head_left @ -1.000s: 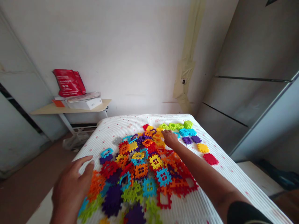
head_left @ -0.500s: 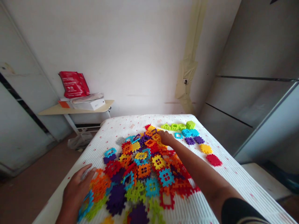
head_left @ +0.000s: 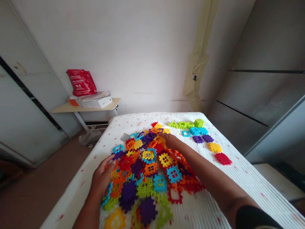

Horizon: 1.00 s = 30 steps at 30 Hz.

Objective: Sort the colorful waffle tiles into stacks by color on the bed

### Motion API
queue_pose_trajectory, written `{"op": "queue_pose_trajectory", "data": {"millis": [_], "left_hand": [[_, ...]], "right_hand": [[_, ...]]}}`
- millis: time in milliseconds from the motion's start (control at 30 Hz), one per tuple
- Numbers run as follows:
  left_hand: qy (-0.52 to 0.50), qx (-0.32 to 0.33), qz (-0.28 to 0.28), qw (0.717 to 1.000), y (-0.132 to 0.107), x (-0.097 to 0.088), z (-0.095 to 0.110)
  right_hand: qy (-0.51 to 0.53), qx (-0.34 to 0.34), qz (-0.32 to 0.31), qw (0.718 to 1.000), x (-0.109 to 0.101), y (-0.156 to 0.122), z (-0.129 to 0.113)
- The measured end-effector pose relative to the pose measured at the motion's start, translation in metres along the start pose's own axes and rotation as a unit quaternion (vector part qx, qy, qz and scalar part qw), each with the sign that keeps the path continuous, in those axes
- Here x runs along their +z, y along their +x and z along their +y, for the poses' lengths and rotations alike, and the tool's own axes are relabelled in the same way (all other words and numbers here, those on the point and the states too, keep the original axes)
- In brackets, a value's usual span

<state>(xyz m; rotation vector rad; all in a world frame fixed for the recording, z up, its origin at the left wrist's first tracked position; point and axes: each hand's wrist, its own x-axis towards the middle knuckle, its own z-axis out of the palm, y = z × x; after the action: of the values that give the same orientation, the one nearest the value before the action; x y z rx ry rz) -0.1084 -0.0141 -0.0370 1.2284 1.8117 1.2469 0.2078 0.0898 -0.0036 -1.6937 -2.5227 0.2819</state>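
Observation:
A heap of colourful plastic interlocking tiles (head_left: 150, 168) lies on a white ribbed bed cover (head_left: 207, 203). My left hand (head_left: 103, 176) rests palm down on the heap's left edge, fingers curved over orange and red tiles. My right hand (head_left: 170, 141) reaches across to the heap's far side, its fingers bent down onto yellow and orange tiles; what they hold, if anything, is hidden. To the right lie sorted tiles: green ones (head_left: 184, 124), blue ones (head_left: 199, 130), purple ones (head_left: 202, 138), a yellow one (head_left: 214, 147) and a red one (head_left: 223, 158).
A small side table (head_left: 85, 108) stands by the wall at the left with a white box (head_left: 96, 102) and a red bag (head_left: 81, 82) on it. Grey wardrobe doors (head_left: 262, 95) close in on the right. Brown floor (head_left: 40, 190) lies to the left of the bed.
My left hand came down from above the bed's edge and moved right onto the heap's left side. My right hand slid slightly left along the far tiles. The camera shifted left.

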Motion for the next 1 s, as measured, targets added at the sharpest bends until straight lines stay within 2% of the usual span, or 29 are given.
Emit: {"op": "queue_pose_trajectory", "data": {"millis": [167,333,433,600,733,867,1000], "left_hand": [[-0.095,-0.012,0.022,0.995,-0.004,-0.003,0.002],[-0.086,-0.003,0.072,0.994,-0.006,-0.005,0.002],[-0.077,0.005,0.1,0.992,-0.006,-0.006,-0.001],[-0.076,0.026,0.148,0.986,-0.001,-0.009,-0.013],[-0.059,0.047,0.202,0.976,0.0,-0.011,-0.018],[-0.008,0.104,0.247,0.963,-0.012,-0.01,-0.001],[0.039,0.181,0.26,0.948,-0.038,0.01,0.03]], "right_hand": [[0.043,-0.046,0.041,0.997,-0.008,-0.022,-0.002],[0.076,-0.056,0.074,0.993,-0.025,-0.06,-0.002],[0.097,-0.074,0.04,0.992,-0.038,-0.088,-0.005],[0.089,-0.179,-0.073,0.977,-0.045,-0.123,-0.018],[0.02,-0.206,-0.07,0.976,-0.036,-0.129,-0.028],[-0.005,-0.211,-0.07,0.975,-0.035,-0.126,-0.031],[0.053,-0.247,-0.08,0.964,-0.039,-0.123,-0.025]]}}
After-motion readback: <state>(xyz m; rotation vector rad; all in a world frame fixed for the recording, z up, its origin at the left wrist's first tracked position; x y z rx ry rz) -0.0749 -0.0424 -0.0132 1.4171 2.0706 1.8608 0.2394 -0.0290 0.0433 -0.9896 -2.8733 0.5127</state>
